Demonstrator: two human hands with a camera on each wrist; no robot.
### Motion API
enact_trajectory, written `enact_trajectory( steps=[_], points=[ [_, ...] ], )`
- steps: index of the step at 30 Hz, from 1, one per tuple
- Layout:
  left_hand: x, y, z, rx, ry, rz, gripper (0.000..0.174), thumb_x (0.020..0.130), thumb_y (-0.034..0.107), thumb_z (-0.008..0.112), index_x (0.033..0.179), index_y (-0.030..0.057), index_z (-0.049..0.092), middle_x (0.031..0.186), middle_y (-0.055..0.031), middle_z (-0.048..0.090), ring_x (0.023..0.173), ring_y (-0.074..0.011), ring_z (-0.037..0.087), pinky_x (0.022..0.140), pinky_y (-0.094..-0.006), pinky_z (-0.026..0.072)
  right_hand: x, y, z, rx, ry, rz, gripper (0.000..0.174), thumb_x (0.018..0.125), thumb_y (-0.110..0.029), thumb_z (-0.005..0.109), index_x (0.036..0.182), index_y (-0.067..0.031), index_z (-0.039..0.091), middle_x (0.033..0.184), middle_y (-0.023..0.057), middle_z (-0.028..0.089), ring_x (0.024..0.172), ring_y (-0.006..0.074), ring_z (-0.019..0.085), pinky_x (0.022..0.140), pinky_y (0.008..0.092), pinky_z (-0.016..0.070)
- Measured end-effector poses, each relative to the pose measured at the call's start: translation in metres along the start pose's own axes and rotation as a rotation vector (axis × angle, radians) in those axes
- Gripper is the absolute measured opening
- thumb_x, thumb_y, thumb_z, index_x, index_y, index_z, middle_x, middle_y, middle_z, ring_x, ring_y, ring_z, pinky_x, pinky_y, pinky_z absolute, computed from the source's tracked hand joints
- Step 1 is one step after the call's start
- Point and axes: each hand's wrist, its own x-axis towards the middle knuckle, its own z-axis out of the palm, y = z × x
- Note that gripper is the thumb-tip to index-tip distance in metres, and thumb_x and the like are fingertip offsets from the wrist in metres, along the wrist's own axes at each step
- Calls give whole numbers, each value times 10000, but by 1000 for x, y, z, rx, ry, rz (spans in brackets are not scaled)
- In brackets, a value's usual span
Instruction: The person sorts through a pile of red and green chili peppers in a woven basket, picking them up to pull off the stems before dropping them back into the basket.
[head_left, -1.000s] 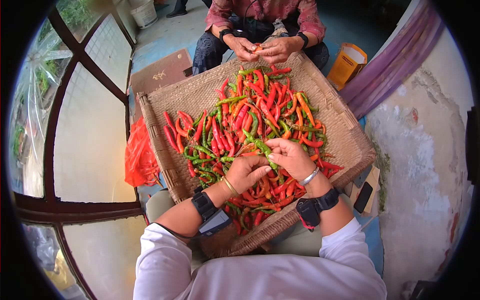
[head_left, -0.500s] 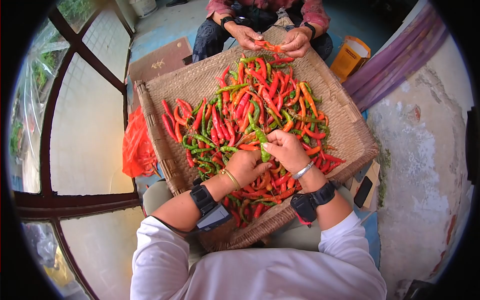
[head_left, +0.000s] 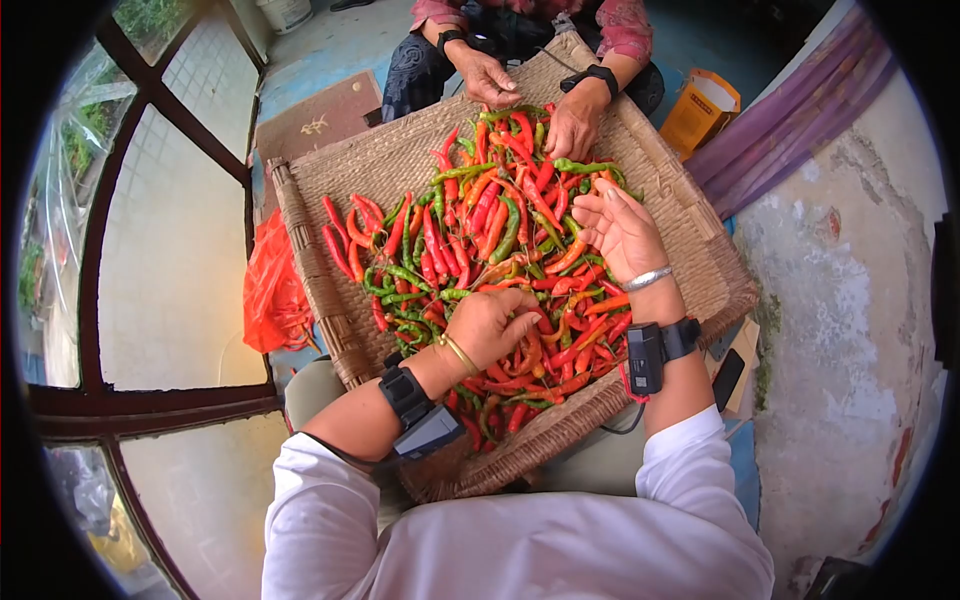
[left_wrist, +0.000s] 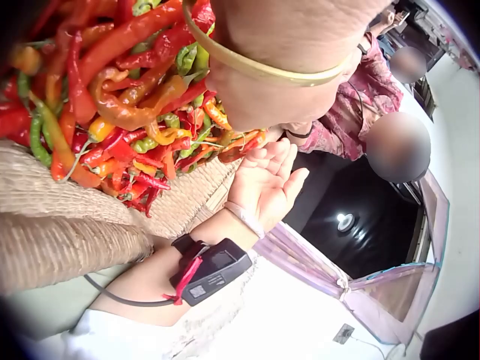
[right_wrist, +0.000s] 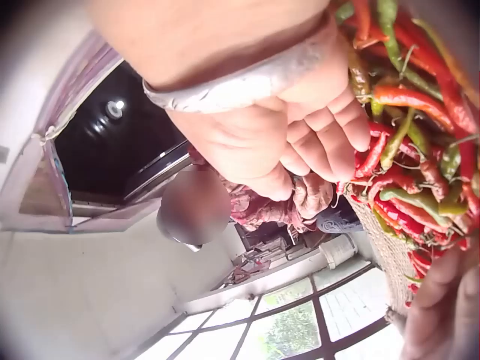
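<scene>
A heap of red, orange and green chili peppers [head_left: 435, 255] lies on a woven tray [head_left: 350, 185]. My right hand [head_left: 622, 232] is held over the heap's right side, palm turned up and fingers spread loosely, holding nothing. Just beyond its fingertips is a green chili pepper [head_left: 585, 167]. Low over the near part of the heap, my left hand [head_left: 490, 325] hangs with loosely bent fingers, thumb apart from the index finger. Nothing shows in its grip, though its underside is hidden. In the right wrist view the left hand's fingers [right_wrist: 435, 307] appear beside the peppers.
Across the tray sits another person, one hand [head_left: 575, 118] reaching down to the peppers and the other [head_left: 487, 80] above the far edge. A red plastic bag [head_left: 275, 290] lies left of the tray. An orange box [head_left: 698, 112] and a phone [head_left: 728, 380] are to the right.
My right hand has let go of the green chili pepper and moved forward and right, turning palm up. My left hand stays near its place. The other person's hands have parted, one lowering to the heap.
</scene>
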Motion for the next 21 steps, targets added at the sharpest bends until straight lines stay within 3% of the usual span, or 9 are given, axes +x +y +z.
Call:
enact_trajectory(
  steps=[3, 5, 6, 7, 9, 14, 16, 21],
  points=[
    [3, -3, -5, 154, 67, 66, 177, 753, 139, 601, 896, 35, 584, 810, -121, 594, 738, -283, 594, 616, -358, 476, -1, 2, -6, -209, -48, 62, 372, 844, -211, 543, 1130, 17, 475, 907, 84, 599, 774, 150, 593, 623, 268, 478],
    [6, -10, -7, 227, 74, 39, 214, 747, 153, 603, 929, 44, 576, 884, -116, 580, 767, -282, 591, 629, -363, 480, -14, 11, 4, -1023, -272, 24, 348, 805, -162, 581, 1091, 24, 515, 890, 110, 606, 782, 154, 594, 660, 260, 483],
    [8, -12, -7, 308, 79, 22, 251, 741, 167, 606, 962, 54, 568, 957, -110, 566, 795, -281, 587, 641, -369, 484, -16, 20, 4, -1232, -310, 8, 319, 759, -130, 613, 1038, 11, 550, 896, 111, 603, 778, 176, 595, 685, 272, 480],
    [8, -14, -7, 306, 77, 21, 251, 741, 167, 606, 962, 54, 568, 957, -110, 566, 795, -281, 587, 641, -369, 484, -22, 27, 3, -1430, -390, -187, 317, 735, -134, 620, 1021, -14, 558, 921, 121, 589, 833, 235, 576, 748, 325, 463],
    [7, -18, -4, 480, -51, -109, 329, 725, 180, 620, 1027, 72, 550, 1013, -110, 543, 800, -288, 585, 652, -379, 486, -30, 35, 8, -1715, -460, -181, 308, 707, -142, 631, 989, -33, 572, 943, 115, 572, 919, 280, 527, 819, 362, 426],
    [8, -21, -4, 577, -192, -119, 354, 713, 191, 621, 1040, 79, 544, 998, -98, 541, 806, -284, 583, 660, -386, 490, -35, 41, 19, -1831, -464, -151, 221, 691, -174, 648, 864, -50, 588, 925, 111, 556, 932, 291, 499, 811, 376, 422],
    [9, -21, -4, 571, -210, -119, 342, 715, 185, 616, 1033, 81, 546, 982, -98, 542, 809, -282, 582, 660, -388, 490, -34, 43, 16, -1772, -500, -238, 191, 679, -164, 655, 816, -49, 588, 882, 115, 552, 901, 287, 501, 796, 376, 424],
    [10, -23, -5, 556, -240, -101, 263, 690, 77, 562, 953, 72, 567, 933, -101, 544, 807, -280, 581, 655, -379, 487, -32, 47, 19, -1829, -511, -206, 190, 653, -149, 676, 804, -62, 600, 853, 104, 536, 885, 279, 497, 793, 369, 422]
  ],
)
